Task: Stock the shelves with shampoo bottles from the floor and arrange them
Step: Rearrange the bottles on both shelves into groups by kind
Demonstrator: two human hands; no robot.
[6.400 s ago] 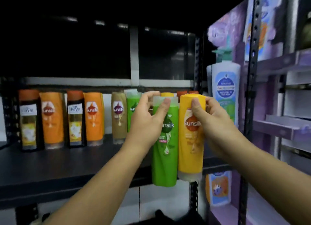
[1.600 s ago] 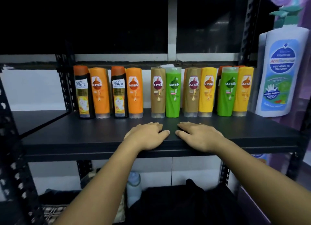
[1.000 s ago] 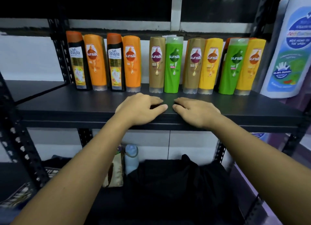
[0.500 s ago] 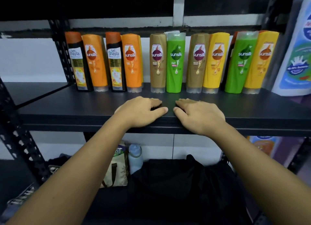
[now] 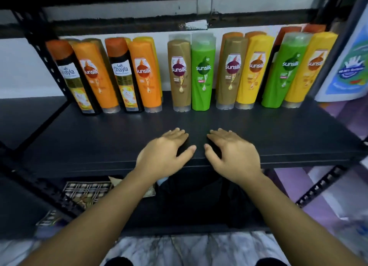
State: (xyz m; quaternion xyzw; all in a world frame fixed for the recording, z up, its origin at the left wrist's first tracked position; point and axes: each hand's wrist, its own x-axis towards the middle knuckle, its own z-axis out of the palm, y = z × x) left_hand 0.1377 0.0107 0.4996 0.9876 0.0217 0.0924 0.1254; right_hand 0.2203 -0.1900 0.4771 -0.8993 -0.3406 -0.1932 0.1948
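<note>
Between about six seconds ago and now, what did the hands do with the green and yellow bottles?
Both were let go: the green bottle and yellow bottle now stand at the right end of the row. The left hand and right hand came down empty, open, onto the front of the shelf. The other bottles kept their order.

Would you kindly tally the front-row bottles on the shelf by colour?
Black with orange cap: 2
Orange: 2
Brown: 2
Green: 2
Yellow: 2
Total: 10; more stand behind, partly hidden.
</note>
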